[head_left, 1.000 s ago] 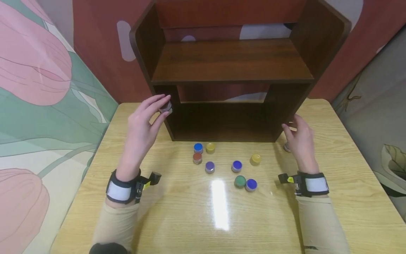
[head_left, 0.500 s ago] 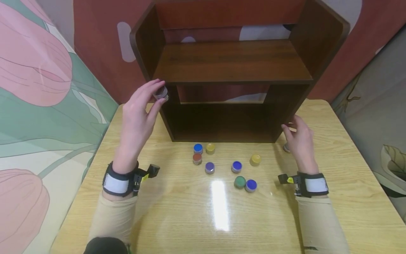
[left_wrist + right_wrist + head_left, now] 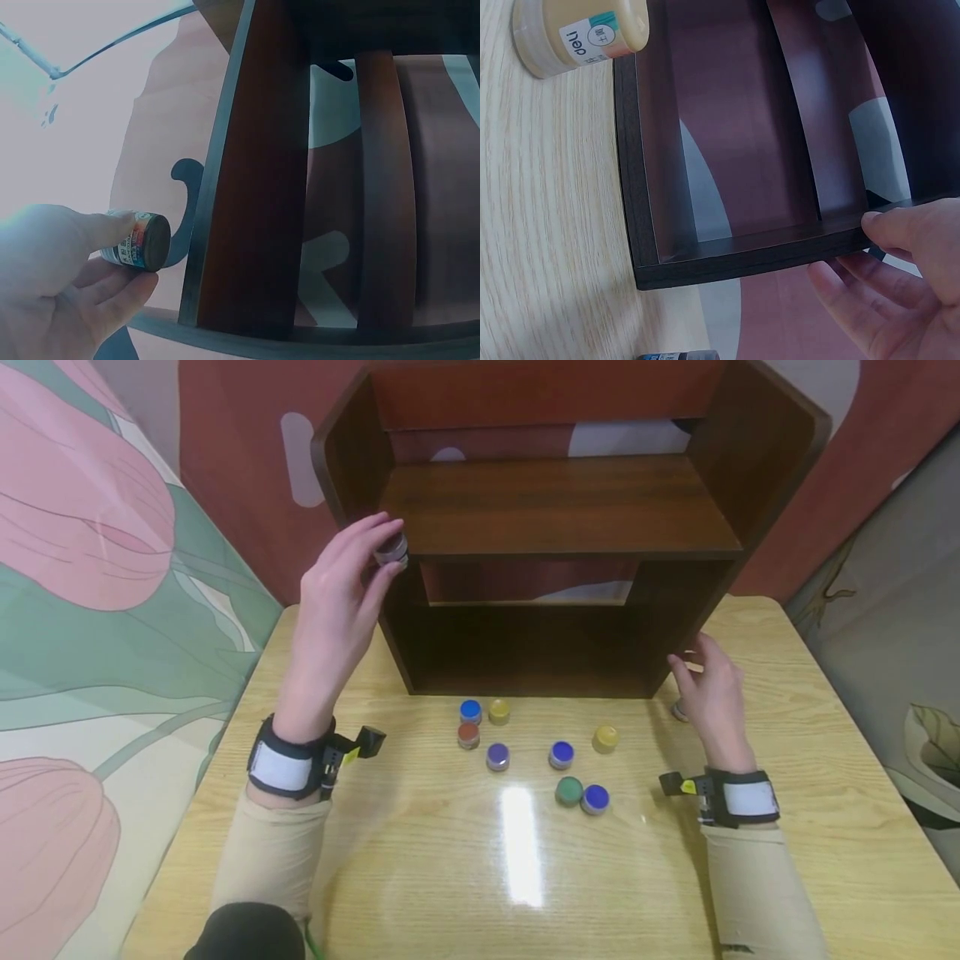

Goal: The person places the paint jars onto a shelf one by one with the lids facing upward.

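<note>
Pinching dark-lidded jar (image 3: 141, 241): left grip (image 3: 339, 589) | holding shelf (image 3: 562, 506): right grip (image 3: 712, 697) | yellow jar (image 3: 585, 34): "deli"

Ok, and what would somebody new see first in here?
Probably the big dark wooden shelf standing on the table. Next, the colourful little jars scattered in front of it. Then maybe the left hand, holding another jar up near the shelf's left side.

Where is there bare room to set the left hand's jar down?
Bare: the upper board of the shelf unit, between its side panels, and the tabletop between the forearms, nearer than the green jar. The lower compartment seems bare, though dark. Crowded: the strip just before the unit, where eight jars stand, and by the right hand, beside another jar.
</note>
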`<action>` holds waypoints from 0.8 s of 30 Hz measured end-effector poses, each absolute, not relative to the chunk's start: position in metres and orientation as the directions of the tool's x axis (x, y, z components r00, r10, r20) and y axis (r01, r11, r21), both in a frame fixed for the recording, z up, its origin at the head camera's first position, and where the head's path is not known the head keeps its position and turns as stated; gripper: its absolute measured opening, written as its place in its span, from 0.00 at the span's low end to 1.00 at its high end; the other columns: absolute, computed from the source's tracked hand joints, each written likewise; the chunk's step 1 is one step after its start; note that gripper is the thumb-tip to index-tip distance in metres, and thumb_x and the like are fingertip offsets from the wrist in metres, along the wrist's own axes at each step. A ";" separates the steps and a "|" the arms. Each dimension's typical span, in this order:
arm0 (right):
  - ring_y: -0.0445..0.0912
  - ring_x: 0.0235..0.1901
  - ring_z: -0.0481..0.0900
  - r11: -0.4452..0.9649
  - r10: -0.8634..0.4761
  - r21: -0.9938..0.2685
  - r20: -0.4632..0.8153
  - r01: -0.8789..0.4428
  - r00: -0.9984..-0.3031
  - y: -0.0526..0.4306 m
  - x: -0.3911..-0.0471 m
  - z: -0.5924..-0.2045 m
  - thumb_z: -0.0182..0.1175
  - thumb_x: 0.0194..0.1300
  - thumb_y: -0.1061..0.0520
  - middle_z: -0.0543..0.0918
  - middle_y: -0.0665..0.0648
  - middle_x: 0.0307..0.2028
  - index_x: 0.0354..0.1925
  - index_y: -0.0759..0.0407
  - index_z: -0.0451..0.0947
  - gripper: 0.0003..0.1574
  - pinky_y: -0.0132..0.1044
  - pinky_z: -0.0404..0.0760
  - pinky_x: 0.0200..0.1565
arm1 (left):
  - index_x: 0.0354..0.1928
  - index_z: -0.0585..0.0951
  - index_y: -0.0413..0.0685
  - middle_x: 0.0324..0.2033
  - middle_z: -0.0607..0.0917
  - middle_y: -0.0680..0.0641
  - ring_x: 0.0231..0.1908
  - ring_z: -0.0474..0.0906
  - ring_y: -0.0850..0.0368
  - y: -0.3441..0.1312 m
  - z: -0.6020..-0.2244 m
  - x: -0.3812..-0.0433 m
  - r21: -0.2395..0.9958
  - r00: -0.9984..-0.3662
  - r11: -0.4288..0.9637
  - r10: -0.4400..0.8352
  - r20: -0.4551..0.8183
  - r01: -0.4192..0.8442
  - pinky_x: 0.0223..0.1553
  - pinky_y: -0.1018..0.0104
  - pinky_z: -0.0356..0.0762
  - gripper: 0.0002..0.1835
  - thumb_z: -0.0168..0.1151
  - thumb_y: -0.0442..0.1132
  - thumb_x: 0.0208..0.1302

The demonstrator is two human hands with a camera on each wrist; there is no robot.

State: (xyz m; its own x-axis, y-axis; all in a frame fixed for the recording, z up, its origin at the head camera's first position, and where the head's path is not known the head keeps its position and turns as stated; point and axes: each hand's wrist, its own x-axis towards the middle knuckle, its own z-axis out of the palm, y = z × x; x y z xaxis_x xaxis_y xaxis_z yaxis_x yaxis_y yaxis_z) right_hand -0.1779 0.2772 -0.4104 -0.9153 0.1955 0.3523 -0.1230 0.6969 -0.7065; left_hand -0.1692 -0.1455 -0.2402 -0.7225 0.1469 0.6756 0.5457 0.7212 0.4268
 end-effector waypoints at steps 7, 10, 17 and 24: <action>0.61 0.52 0.83 0.701 0.194 -0.703 0.351 -0.121 -0.916 0.277 -0.177 -0.409 0.57 0.72 0.57 0.82 0.68 0.56 0.61 0.64 0.73 0.22 0.55 0.82 0.49 | 0.65 0.78 0.52 0.66 0.78 0.47 0.66 0.74 0.54 -0.140 -0.236 -0.179 0.418 -0.711 0.716 0.155 0.686 0.559 0.69 0.62 0.72 0.21 0.59 0.39 0.70; 0.60 0.52 0.84 0.702 0.195 -0.702 0.351 -0.120 -0.916 0.277 -0.177 -0.410 0.57 0.72 0.57 0.83 0.67 0.56 0.61 0.64 0.73 0.22 0.53 0.82 0.49 | 0.65 0.78 0.51 0.66 0.78 0.46 0.66 0.74 0.54 -0.139 -0.235 -0.182 0.408 -0.707 0.724 0.153 0.690 0.555 0.69 0.63 0.72 0.21 0.59 0.39 0.71; 0.60 0.52 0.84 0.703 0.192 -0.701 0.354 -0.123 -0.915 0.278 -0.178 -0.410 0.57 0.72 0.56 0.83 0.67 0.55 0.61 0.63 0.73 0.22 0.54 0.82 0.49 | 0.66 0.77 0.52 0.67 0.77 0.47 0.67 0.73 0.56 -0.136 -0.234 -0.187 0.428 -0.743 0.749 0.127 0.657 0.506 0.69 0.65 0.71 0.22 0.58 0.40 0.71; 0.60 0.52 0.84 0.703 0.193 -0.701 0.351 -0.121 -0.916 0.277 -0.178 -0.410 0.57 0.73 0.57 0.83 0.67 0.56 0.61 0.63 0.73 0.22 0.55 0.82 0.49 | 0.67 0.76 0.52 0.68 0.75 0.46 0.68 0.72 0.56 -0.132 -0.232 -0.192 0.443 -0.774 0.763 0.116 0.622 0.470 0.69 0.66 0.70 0.23 0.58 0.39 0.71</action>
State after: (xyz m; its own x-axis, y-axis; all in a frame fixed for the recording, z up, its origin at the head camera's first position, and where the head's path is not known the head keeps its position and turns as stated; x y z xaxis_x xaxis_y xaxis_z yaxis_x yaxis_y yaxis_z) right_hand -0.1782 0.2774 -0.4102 -0.9161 0.1928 0.3515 -0.1212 0.7026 -0.7012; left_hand -0.1918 -0.1317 -0.2323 -0.7744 0.1159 0.6220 0.4701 0.7633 0.4430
